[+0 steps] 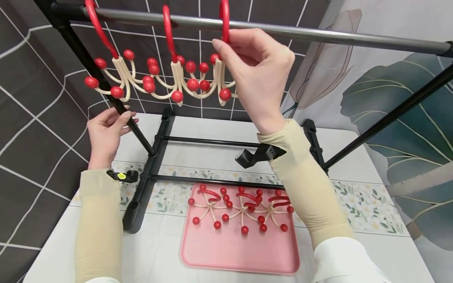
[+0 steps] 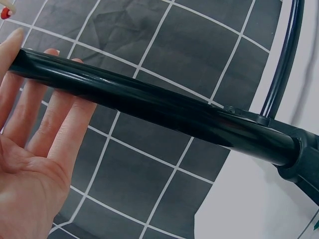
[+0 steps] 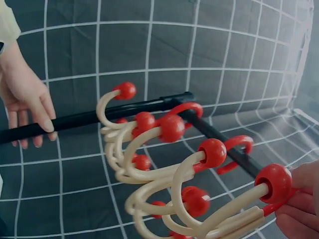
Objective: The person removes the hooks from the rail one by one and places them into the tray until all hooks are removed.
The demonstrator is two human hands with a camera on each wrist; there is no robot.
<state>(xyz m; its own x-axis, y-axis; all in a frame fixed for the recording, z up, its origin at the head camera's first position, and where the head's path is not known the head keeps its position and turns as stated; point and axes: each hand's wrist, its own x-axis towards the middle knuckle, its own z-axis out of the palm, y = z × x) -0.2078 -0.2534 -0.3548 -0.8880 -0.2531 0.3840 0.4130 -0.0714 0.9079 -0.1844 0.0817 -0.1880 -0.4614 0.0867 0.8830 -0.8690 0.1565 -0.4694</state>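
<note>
Far left, dark grid-pattern backdrop [image 1: 32, 98] behind the rack. Left hand [image 1: 106, 133] mostly flat, fingers nearly straight, resting against the slanted black rack leg [image 1: 106, 94], not wrapped round it; wrist view shows the leg lying across the straight fingers [image 2: 50, 114]. Grey top rail [image 1: 283, 31] runs left to right across the top, carrying three multi-prong hooks: left hook [image 1: 116, 74], middle hook [image 1: 177, 78], then the right hook [image 1: 221, 74], each with a red ring over the rail, cream curved arms, red ball tips. Right hand [image 1: 256, 67] pinches the red ring of the right hook at the rail, fingers curled round it. Below on the white surface [image 1: 159, 251], a pink mat [image 1: 240, 247] lies near centre, holding spare hooks [image 1: 244, 208] lying flat in a row. Black base bars [image 1: 212, 181] cross just beyond the mat. Leaf-print curtain [image 1: 396, 102] at far right.
</note>
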